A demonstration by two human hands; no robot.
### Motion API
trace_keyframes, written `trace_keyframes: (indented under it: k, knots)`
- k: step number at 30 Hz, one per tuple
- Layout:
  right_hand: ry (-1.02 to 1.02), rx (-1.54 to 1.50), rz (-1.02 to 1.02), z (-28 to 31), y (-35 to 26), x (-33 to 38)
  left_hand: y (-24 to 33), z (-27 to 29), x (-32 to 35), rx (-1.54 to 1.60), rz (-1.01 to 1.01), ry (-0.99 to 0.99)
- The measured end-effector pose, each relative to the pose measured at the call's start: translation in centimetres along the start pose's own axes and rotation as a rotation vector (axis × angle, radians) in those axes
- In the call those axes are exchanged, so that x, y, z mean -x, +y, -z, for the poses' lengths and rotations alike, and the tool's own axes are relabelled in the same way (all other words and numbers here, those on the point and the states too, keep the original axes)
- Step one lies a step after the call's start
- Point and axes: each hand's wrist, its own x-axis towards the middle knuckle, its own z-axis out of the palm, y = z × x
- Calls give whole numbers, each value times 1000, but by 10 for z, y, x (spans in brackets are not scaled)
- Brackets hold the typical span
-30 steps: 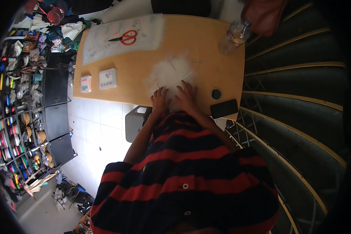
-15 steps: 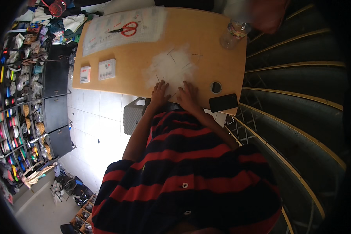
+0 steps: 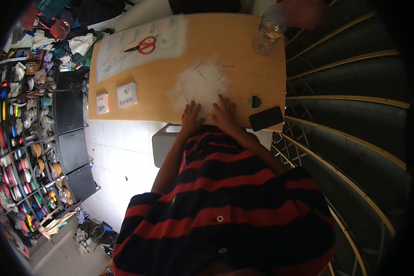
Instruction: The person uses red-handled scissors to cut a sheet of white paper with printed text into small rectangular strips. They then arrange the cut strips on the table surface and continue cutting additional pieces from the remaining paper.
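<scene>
Resting spread on the surface (image 3: 244, 41), left hand (image 3: 191, 117) and right hand (image 3: 224, 112) flatten white sheet (image 3: 199, 84), pinning it.

A wooden table (image 3: 244, 41) holds everything; a big white sheet (image 3: 124, 50) lies at its far left with red scissors (image 3: 145, 46) on top; two small white packs (image 3: 127, 94) sit near the left edge; a thin white cloth (image 3: 200, 85) with little sticks lies in the middle; a clear bottle (image 3: 267, 31) stands far right; a black phone (image 3: 266, 118) lies at the near right corner, beside a round hole (image 3: 255, 101)
</scene>
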Motion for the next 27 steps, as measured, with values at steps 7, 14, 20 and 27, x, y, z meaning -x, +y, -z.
trace_keyframes:
  k: [7, 14, 20, 27]
  knots:
    - [0, -9, -10, -8, -6, 8, 6, 6, 12, -13, -79, 110]
    - [47, -15, -60, -8, -5, 9, -18, 28, -3, 33, 29, 292]
    - [50, -41, -119, -8, 0, 0, -57, 54, -30, -99, -27, 296]
    - [144, -16, -234, -19, -14, -4, -66, 68, -69, -112, -134, 320]
